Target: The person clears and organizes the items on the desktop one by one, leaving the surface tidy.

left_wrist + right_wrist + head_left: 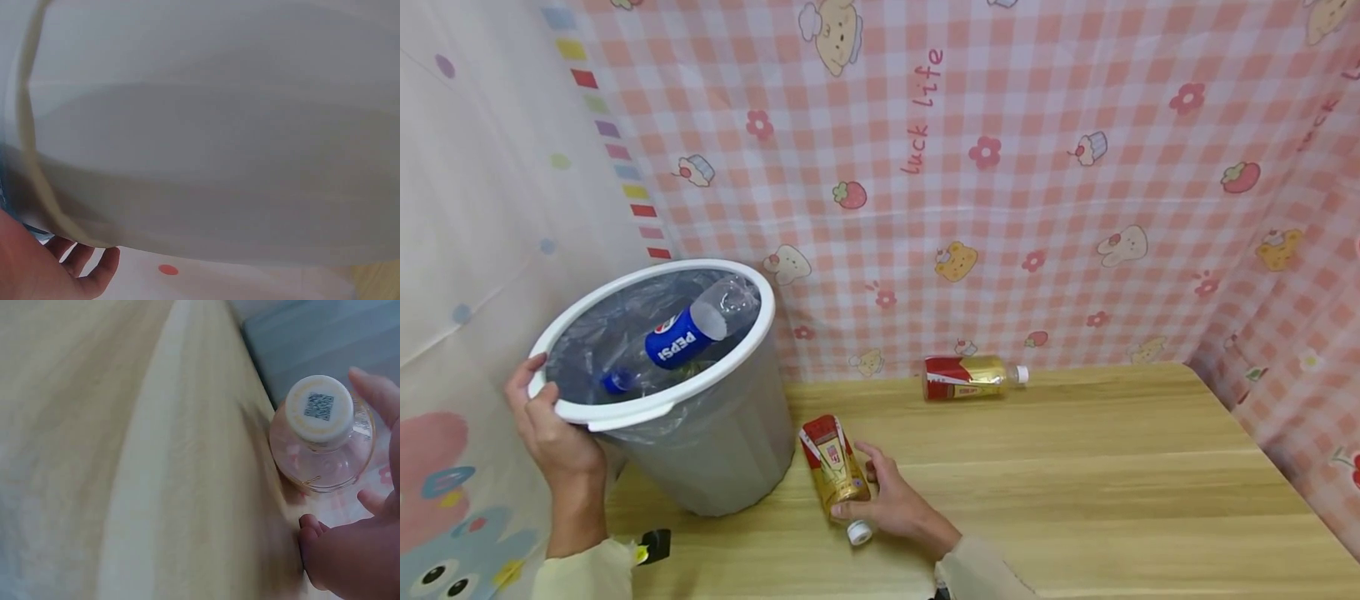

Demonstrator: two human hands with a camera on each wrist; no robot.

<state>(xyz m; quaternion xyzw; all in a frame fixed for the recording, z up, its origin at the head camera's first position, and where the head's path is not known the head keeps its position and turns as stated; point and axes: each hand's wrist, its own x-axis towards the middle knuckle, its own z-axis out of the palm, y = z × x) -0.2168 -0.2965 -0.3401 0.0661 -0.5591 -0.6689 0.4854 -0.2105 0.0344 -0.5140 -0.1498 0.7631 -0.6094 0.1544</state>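
Note:
On the left, a grey trash bin (722, 458) with a white rim and a plastic liner stands on the table. My left hand (561, 429) grips its rim from the left side; the left wrist view shows the fingers at the rim edge. Inside the bin lies a clear bottle with a blue Pepsi label (681, 337). To the bin's right, a drink bottle (833, 462) with a red and gold label and white cap lies on its side. My right hand (898, 504) reaches around it, thumb over the shoulder near the cap (319, 409), fingers spread along its right side.
A second red and gold bottle (966, 377) lies at the back of the wooden table (1112, 483), its white cap pointing right. A pink checked cloth (880, 233) hangs behind the table, and a pale curtain (475, 250) hangs on the left.

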